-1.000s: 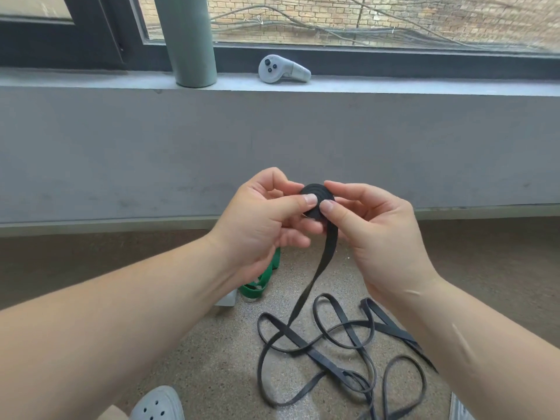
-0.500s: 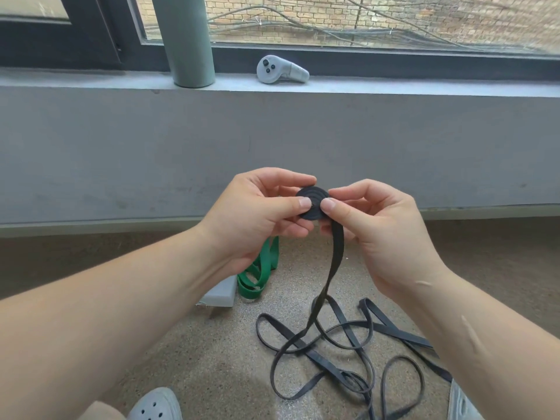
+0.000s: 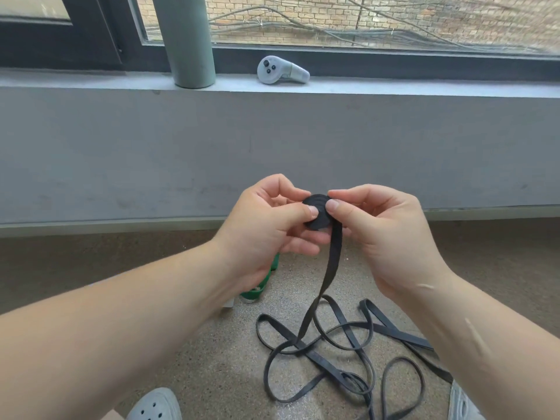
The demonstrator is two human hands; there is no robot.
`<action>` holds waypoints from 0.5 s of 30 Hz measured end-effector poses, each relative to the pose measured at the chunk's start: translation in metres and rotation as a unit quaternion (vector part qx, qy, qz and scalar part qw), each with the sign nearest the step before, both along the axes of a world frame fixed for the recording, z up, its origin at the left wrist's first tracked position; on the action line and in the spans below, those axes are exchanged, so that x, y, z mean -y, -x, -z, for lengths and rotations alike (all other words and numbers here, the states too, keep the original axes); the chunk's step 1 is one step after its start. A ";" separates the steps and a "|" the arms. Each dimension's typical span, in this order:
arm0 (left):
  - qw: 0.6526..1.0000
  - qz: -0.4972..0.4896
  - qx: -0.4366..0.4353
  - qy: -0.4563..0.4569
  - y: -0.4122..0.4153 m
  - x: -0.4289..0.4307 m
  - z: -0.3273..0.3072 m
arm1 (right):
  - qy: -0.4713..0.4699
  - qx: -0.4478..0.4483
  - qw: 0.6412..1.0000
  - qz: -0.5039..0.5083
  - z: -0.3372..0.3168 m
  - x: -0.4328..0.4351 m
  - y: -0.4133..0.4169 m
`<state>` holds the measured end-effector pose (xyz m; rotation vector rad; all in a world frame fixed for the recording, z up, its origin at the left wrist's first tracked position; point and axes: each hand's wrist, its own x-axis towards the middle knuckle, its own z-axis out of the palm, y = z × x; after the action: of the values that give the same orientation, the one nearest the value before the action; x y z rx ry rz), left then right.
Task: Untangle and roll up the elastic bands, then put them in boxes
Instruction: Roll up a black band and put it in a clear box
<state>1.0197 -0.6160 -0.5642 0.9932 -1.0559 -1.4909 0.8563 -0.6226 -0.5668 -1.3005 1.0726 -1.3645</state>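
Note:
A black elastic band is partly wound into a small flat coil (image 3: 318, 212) held up in front of the grey wall. My left hand (image 3: 266, 234) pinches the coil from the left with thumb and fingers. From the right, my right hand (image 3: 385, 234) pinches it with its thumb on the coil's face. The unwound black band (image 3: 331, 268) hangs from the coil to a loose tangle (image 3: 333, 347) on the speckled floor. A green elastic band (image 3: 257, 291) lies on the floor, mostly hidden behind my left wrist. A corner of a pale box (image 3: 228, 303) shows beside it.
A grey pillar (image 3: 185, 40) and a white handheld controller (image 3: 280, 71) stand on the window ledge above the wall. White perforated shoes show at the bottom left (image 3: 154, 406) and bottom right (image 3: 462, 404) of the floor.
Both hands have kept turning the coil, and the hanging band has shifted slightly right. More of the loose band has lifted off the floor tangle.

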 end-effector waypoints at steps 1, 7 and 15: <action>0.999 0.012 0.033 0.011 -0.003 0.002 -0.002 | 0.004 -0.013 1.000 -0.005 -0.001 0.001 0.002; 0.989 0.062 0.115 0.064 -0.019 0.008 -0.011 | 0.013 -0.043 0.999 -0.028 -0.003 0.001 0.005; 1.000 -0.001 -0.013 0.012 -0.011 0.007 -0.005 | 0.001 -0.006 0.999 -0.037 0.001 -0.001 -0.001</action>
<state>1.0311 -0.6226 -0.5594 0.9565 -1.0524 -1.4835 0.8577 -0.6214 -0.5681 -1.3389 1.0222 -1.3038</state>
